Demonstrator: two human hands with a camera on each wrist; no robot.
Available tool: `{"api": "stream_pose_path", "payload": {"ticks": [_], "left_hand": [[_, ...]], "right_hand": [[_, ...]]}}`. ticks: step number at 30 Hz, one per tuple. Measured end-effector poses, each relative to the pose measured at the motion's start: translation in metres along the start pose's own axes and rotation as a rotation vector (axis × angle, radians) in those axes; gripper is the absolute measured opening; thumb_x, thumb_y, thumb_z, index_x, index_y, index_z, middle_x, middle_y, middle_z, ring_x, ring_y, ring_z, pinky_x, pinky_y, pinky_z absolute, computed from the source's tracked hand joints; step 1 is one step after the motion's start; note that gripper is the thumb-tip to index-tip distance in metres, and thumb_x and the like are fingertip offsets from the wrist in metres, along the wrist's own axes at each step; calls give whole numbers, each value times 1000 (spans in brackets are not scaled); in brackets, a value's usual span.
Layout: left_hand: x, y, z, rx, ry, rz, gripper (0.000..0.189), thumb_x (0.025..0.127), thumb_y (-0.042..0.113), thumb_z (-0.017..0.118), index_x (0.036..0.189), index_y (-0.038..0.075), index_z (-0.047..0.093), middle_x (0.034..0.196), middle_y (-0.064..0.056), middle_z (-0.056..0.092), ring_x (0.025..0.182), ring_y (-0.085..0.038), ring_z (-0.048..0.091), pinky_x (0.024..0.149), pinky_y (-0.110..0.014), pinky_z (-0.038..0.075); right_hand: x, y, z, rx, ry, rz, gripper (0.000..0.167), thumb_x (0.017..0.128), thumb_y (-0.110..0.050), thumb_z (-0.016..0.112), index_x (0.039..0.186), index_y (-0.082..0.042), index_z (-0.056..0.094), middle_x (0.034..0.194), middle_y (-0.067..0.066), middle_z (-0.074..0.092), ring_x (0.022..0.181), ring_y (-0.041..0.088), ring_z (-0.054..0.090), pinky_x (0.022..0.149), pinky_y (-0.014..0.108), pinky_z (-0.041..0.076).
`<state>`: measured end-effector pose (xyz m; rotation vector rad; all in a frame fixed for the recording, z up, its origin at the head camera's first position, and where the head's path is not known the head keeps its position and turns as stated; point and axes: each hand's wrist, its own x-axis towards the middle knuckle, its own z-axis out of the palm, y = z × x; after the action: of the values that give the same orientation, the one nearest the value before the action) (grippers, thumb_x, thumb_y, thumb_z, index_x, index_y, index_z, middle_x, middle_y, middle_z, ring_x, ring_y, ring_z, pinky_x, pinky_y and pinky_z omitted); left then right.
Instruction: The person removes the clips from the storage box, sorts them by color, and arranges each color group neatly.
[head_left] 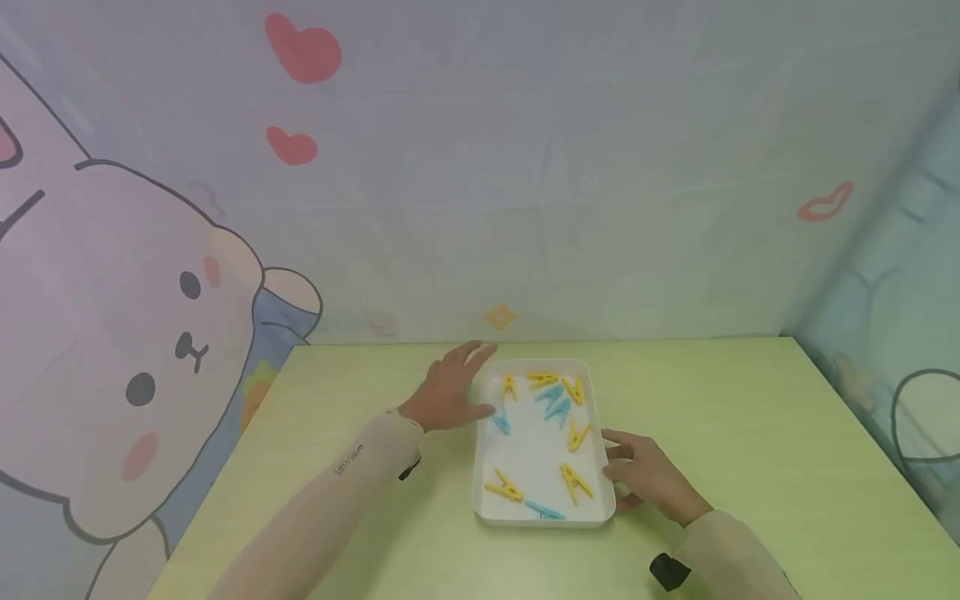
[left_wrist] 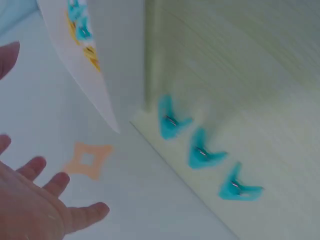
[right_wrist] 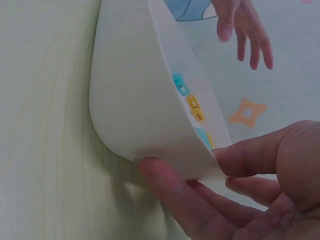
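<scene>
A shallow white tray (head_left: pixel 536 454) holds several yellow clothespins (head_left: pixel 508 487) and blue clothespins (head_left: pixel 558 410), scattered over its bottom. My left hand (head_left: pixel 447 392) is by the tray's far left side, its fingers spread and holding nothing. In the left wrist view those fingers are apart from the tray wall (left_wrist: pixel 120 60). On the right side, my right hand (head_left: pixel 651 475) grips the tray, thumb (right_wrist: pixel 250 157) at the rim and fingers lower on the outer wall (right_wrist: pixel 135 95). Three more blue clothespins (left_wrist: pixel 202 152) lie in a row on the table in the left wrist view; the head view does not show them.
The pale green tabletop (head_left: pixel 750 433) ends at the back against a printed cloth backdrop (head_left: pixel 570 183) with a rabbit drawing (head_left: pixel 150 333) on the left. An orange star print (head_left: pixel 500 317) sits just above the table's back edge.
</scene>
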<state>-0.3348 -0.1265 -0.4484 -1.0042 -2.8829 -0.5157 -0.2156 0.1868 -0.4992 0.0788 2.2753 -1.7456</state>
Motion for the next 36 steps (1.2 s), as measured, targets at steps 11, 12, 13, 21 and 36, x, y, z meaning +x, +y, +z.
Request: {"api": "stream_pose_path", "payload": {"ticks": [11, 12, 13, 21, 36], "left_hand": [[-3, 66, 9, 155, -225, 363, 75, 79, 44, 82, 144, 23, 52, 139, -1, 51, 126, -19, 47, 103, -47, 35], [-3, 70, 11, 170, -244, 384, 74, 78, 45, 82, 143, 24, 53, 137, 0, 52, 124, -17, 48, 102, -44, 36], [-3, 73, 12, 179, -265, 401, 72, 78, 44, 82, 142, 24, 54, 136, 2, 53, 122, -16, 49, 101, -42, 37], [-7, 94, 28, 267, -434, 517, 55, 83, 40, 79, 134, 31, 61, 121, 12, 58, 105, -6, 53, 82, -26, 39], [-13, 115, 49, 440, -536, 657, 49, 89, 20, 75, 132, 42, 63, 106, 16, 56, 72, 1, 49, 64, -18, 43]], "right_hand": [[0, -1, -2, 1, -10, -10, 60, 91, 4, 59, 148, 3, 39, 132, 33, 50, 90, 30, 68, 60, 45, 58], [0, -1, -2, 3, -12, -12, 60, 91, 4, 59, 148, 3, 39, 132, 33, 50, 90, 31, 68, 60, 46, 58], [0, -1, -3, 5, -13, -13, 60, 91, 4, 59, 148, 3, 39, 132, 33, 50, 91, 30, 68, 61, 46, 58], [1, 1, -2, 0, -11, -2, 61, 90, 5, 59, 148, 3, 39, 132, 33, 50, 92, 31, 67, 61, 45, 58], [-1, -1, -2, 10, -24, -14, 62, 90, 6, 59, 148, 5, 37, 131, 35, 50, 92, 34, 68, 62, 46, 58]]}}
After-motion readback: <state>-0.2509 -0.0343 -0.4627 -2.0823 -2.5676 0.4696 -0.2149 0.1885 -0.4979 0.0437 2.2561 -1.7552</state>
